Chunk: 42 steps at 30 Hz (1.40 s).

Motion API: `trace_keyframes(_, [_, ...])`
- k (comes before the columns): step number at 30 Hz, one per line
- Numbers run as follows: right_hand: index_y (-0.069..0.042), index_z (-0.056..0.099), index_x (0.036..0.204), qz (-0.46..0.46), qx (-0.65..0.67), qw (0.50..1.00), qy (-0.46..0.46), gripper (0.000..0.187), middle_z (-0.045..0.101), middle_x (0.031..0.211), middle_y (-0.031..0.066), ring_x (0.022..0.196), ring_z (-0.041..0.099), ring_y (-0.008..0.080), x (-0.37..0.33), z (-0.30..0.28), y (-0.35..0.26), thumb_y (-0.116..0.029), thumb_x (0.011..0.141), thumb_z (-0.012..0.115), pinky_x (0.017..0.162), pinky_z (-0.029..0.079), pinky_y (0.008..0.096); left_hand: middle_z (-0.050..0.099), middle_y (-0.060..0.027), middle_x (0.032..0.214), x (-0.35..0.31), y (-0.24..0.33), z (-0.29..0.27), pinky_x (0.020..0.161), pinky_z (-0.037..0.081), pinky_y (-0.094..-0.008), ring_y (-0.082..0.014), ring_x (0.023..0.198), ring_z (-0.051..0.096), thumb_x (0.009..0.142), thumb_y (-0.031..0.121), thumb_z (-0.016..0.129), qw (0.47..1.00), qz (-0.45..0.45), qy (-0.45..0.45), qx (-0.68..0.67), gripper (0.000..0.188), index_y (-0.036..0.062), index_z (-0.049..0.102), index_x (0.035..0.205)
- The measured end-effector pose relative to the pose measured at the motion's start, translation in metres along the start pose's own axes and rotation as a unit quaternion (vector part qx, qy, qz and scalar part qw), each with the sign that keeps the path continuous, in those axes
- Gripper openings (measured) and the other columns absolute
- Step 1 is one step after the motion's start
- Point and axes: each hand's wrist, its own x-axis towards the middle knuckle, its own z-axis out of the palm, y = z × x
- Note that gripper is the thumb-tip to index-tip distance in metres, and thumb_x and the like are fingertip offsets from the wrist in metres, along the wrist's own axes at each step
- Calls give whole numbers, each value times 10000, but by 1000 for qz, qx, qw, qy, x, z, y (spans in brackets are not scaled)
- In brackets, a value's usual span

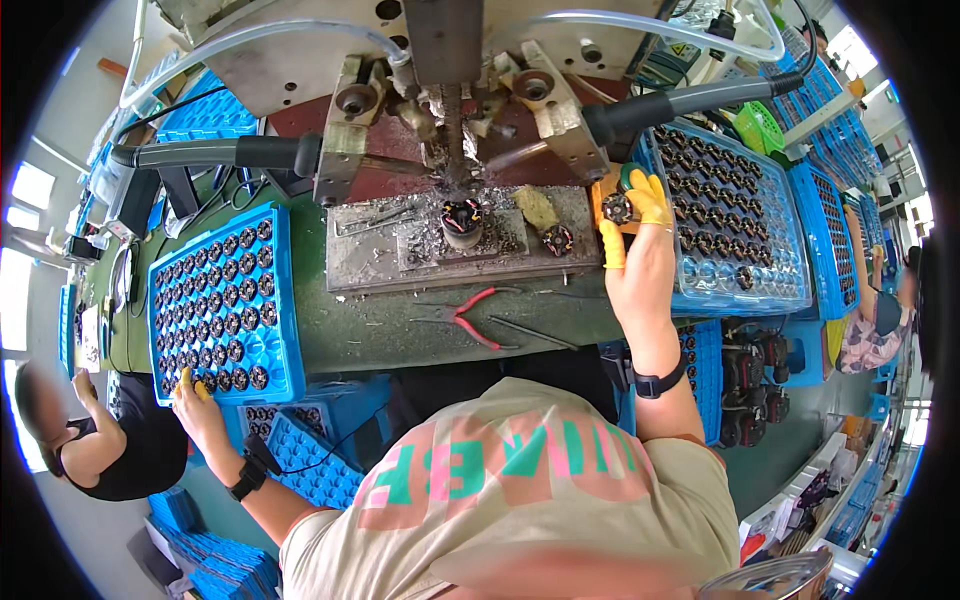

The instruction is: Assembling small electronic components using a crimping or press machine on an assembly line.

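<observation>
In my right hand [640, 230], with yellow covers on the fingertips, a small round motor part [617, 207] with dark coils sits between thumb and fingers. It is beside the right end of the metal work block [360, 262]. My left hand [196, 398], also with yellow fingertips, reaches into the near-left corner of a blue tray [284, 330] filled with similar parts. Its fingers are closed, and what lies between them is hidden. One part [462, 220] stands upright in the fixture under the machine. Another part [558, 239] lies on the block's right side.
Red-handled pliers [470, 318] and a thin rod [535, 333] lie on the green bench. Two clamp arms [345, 130] [565, 110] flank the machine's spindle. A clear tray [740, 290] of parts stands at right. Blue trays are stacked below. Another person [120, 440] sits at far left.
</observation>
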Motion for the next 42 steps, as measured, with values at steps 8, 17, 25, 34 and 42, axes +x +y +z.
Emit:
trace_keyframes(8, [72,464,1274,-35,-51,998,-13,457,523,1339,275,1261,486,484,-2,3,1,-147,925,660,1064,409,504,632,-197,1228,7,-20,11,988,443,-437,-361,1144,582,949,138,586,1000,-7,2,11,384,61,593,1325])
trace_keyframes(17, [-43,612,1163,42,92,995,19,366,604,1130,146,1042,581,335,-5,-64,10,-92,831,759,928,462,401,682,-200,1132,20,-36,11,952,479,-432,-368,1085,622,911,138,637,1000,-9,-17,-20,284,10,681,1160])
trace_keyframes(25, [-117,662,1210,140,9,988,-59,418,634,977,77,960,577,295,-43,-101,54,-110,808,777,897,404,402,674,-205,1104,34,-32,3,934,488,-424,-361,1065,622,892,152,674,998,1,-55,-39,283,-16,683,1119])
trace_keyframes(34, [-134,652,1231,134,17,989,-63,437,626,1028,61,1000,552,277,-41,-111,47,-135,812,776,933,374,404,695,-173,1071,31,-23,-12,893,506,-415,-334,1006,662,855,204,737,997,-19,-49,-52,346,2,683,1131])
trace_keyframes(42, [-131,714,1134,144,-20,985,-91,259,635,1042,68,1031,564,287,-49,-107,60,-147,875,719,987,344,415,704,-109,1053,18,30,-36,749,557,-334,-213,899,705,909,163,708,960,-60,85,-262,444,75,595,1329])
